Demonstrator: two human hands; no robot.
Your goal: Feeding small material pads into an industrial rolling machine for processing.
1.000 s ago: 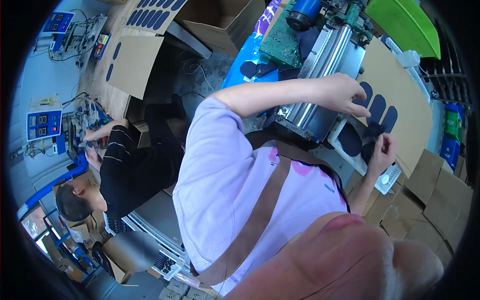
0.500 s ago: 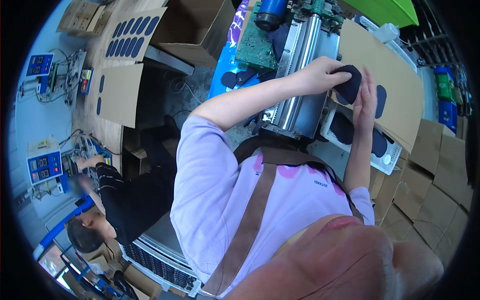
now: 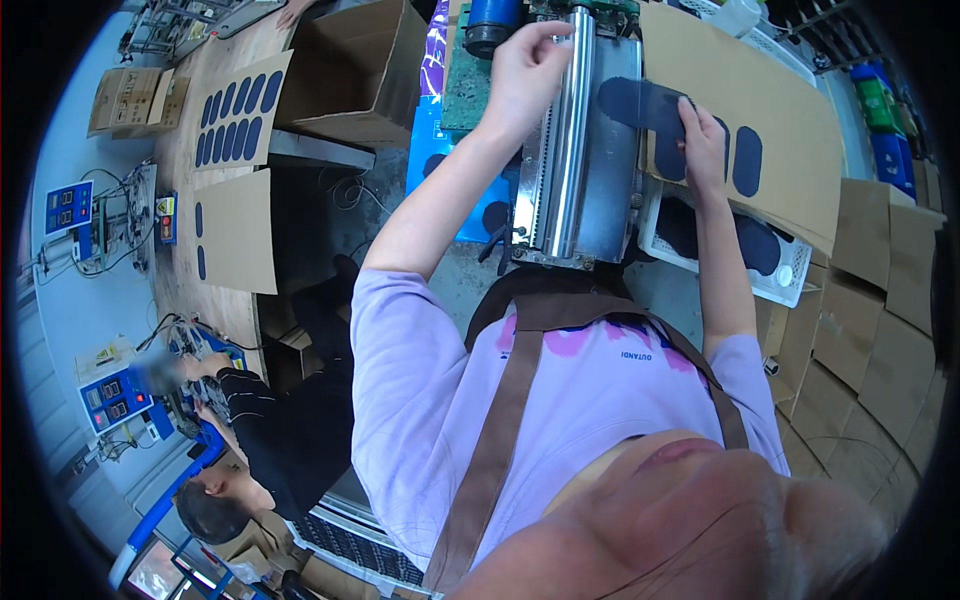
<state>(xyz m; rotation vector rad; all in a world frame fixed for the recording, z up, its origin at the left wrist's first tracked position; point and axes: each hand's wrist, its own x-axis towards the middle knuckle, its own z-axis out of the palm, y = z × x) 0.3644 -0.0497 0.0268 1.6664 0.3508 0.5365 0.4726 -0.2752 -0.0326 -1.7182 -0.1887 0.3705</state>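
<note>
My right hand [image 3: 704,150] grips the end of a dark navy oval pad [image 3: 622,101] between thumb and fingers. The pad reaches left over the flat metal plate [image 3: 610,190] of a roller machine. My left hand [image 3: 528,80] is raised above the machine's shiny metal roller [image 3: 572,150], its fingers loosely curled and apart, with nothing visible in them. Beside my right hand, a similar oval pad [image 3: 747,162] lies on a brown cardboard sheet [image 3: 790,140]. Below the sheet, a white plastic basket [image 3: 790,292] holds more dark pads.
A blue motor [image 3: 490,22] sits at the machine's far left. On the wooden table at left, cardboard sheets [image 3: 240,235] carry several oval pads. An open carton [image 3: 345,70] stands between. A co-worker in black [image 3: 300,430] works at lower left. Stacked cartons [image 3: 860,290] line the right.
My left hand has let go of the pad and moved left over the roller. My right hand now holds the pad, flattened out and lower over the machine's plate.
</note>
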